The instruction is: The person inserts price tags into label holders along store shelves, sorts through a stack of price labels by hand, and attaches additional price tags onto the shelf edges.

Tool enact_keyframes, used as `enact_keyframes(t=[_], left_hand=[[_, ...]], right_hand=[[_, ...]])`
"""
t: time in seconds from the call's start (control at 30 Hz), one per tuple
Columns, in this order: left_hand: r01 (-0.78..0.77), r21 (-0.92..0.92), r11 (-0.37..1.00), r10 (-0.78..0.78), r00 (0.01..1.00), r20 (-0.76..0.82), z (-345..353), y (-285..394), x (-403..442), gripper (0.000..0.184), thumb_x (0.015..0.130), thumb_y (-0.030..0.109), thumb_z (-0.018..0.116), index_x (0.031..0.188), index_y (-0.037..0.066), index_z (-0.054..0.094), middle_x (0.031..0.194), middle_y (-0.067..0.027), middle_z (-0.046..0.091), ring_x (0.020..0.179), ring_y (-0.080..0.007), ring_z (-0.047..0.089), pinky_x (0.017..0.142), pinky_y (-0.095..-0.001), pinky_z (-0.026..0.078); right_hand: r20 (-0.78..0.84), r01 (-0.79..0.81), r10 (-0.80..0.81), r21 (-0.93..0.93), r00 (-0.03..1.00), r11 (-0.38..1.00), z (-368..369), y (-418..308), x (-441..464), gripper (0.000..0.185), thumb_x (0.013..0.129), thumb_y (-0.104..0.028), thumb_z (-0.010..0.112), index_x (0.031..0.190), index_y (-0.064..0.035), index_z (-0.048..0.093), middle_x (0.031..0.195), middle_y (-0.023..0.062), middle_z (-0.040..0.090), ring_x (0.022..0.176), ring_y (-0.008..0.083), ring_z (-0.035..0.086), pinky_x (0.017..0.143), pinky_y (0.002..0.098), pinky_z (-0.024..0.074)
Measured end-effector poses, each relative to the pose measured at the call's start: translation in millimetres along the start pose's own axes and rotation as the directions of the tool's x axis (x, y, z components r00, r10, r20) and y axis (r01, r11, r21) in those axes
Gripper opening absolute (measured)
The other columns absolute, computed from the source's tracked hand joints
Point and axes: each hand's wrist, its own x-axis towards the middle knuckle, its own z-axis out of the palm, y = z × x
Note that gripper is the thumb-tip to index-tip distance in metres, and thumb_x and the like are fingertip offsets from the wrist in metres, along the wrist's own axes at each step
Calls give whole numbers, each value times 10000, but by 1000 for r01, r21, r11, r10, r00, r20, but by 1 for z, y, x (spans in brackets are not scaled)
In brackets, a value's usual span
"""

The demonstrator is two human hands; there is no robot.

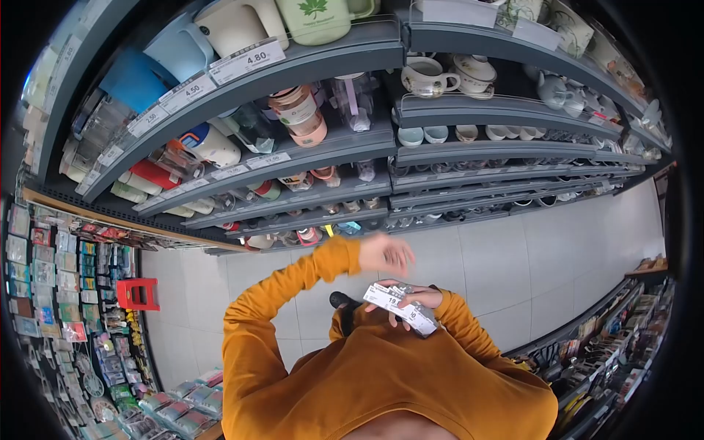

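My left hand (386, 254) is raised in front of my chest, just above the price labels and apart from them. Its fingers are smeared by motion, so their pose and anything between them cannot be made out. My right hand (425, 296) is closed around several white price labels (392, 299) in clear holders, fanned out close to my body. One label shows a price starting with 19. Some fingers of my right hand show at the labels' edges, while others are hidden beneath them.
Ahead, grey shelves (334, 53) hold mugs, bottles, teapots and bowls, with price labels along their edges. A red stool (138, 294) stands on the tiled floor (484, 275) at the left, beside racks of small packaged goods (73, 293). More goods line the lower right.
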Motion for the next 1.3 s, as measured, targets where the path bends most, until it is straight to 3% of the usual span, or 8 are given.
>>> enact_keyframes(t=[0.17, 0.3, 0.43, 0.67, 0.9, 1.03, 1.1, 1.3], left_hand=[[464, 608, 644, -91, 836, -541, -50, -101, 48, 326, 822, 274, 611, 1074, 67, 606, 1152, -147, 602, 1097, -330, 547, 905, -391, 458], [568, 695, 440, 44, 760, -649, -79, -177, 66, 259, 853, 196, 531, 1085, 88, 575, 1190, -163, 558, 1138, -314, 524, 886, -445, 456], [675, 634, 377, -252, 734, -631, -84, -182, 74, 246, 888, 164, 440, 1087, 105, 572, 1131, -152, 602, 1057, -318, 584, 863, -446, 469], [639, 681, 358, -80, 748, -659, -94, -192, 66, 222, 884, 316, 536, 999, 151, 629, 997, -121, 653, 875, -333, 639, 732, -464, 512], [528, 543, 653, 9, 712, -702, -85, -104, 34, 197, 877, 307, 554, 937, 138, 636, 989, -122, 657, 838, -339, 636, 694, -431, 511], [42, 177, 983, 51, 872, -486, -60, -37, -8, 246, 857, 262, 644, 1030, 87, 657, 889, -47, 688, 764, -156, 639, 650, -314, 509], [111, -60, 992, -118, 984, -134, -39, 4, -33, 268, 877, 206, 649, 1095, 51, 647, 935, -38, 670, 855, -86, 588, 763, -258, 486], [-71, 238, 969, 30, 985, 171, 26, 16, -46, 247, 846, 232, 637, 1048, 92, 667, 928, -69, 676, 707, -174, 628, 665, -289, 501]], right_hand=[[-80, 124, -124, -4, 989, 992, 20, -4, -8, 879, 800, 0, 490, 1483, -223, -18, 1316, 236, 443, 858, 237, 602, 690, 341, 578], [-162, 243, -250, -63, 955, 968, 27, 0, -12, 915, 787, 20, 487, 1482, -242, -48, 1141, 154, 469, 869, 217, 541, 735, 381, 574], [-274, 249, -257, -66, 927, 966, 20, 10, -25, 816, 803, 4, 497, 1467, -226, 82, 1109, 142, 458, 913, 225, 524, 754, 434, 568], [-338, 244, -253, -71, 906, 967, 14, 11, -22, 763, 821, 1, 490, 1450, -224, 122, 1154, 146, 457, 902, 238, 548, 778, 462, 559], [-342, 214, -255, -153, 905, 965, 12, 5, -16, 743, 830, -4, 495, 1447, -246, 159, 1108, 120, 461, 895, 223, 547, 762, 448, 565], [-381, 218, -235, -89, 894, 972, -6, 11, -17, 615, 854, -50, 511, 1392, -193, 249, 1188, 145, 473, 893, 220, 557, 731, 412, 574], [-382, 204, -217, -76, 898, 976, -3, 8, -15, 556, 866, -65, 511, 1361, -173, 282, 1244, 163, 472, 892, 219, 564, 716, 393, 578], [-199, 179, -160, 81, 967, 980, -5, 12, 4, 436, 974, -327, 372, 1340, -92, 332, 1329, 187, 440, 886, 214, 584, 684, 353, 579]])
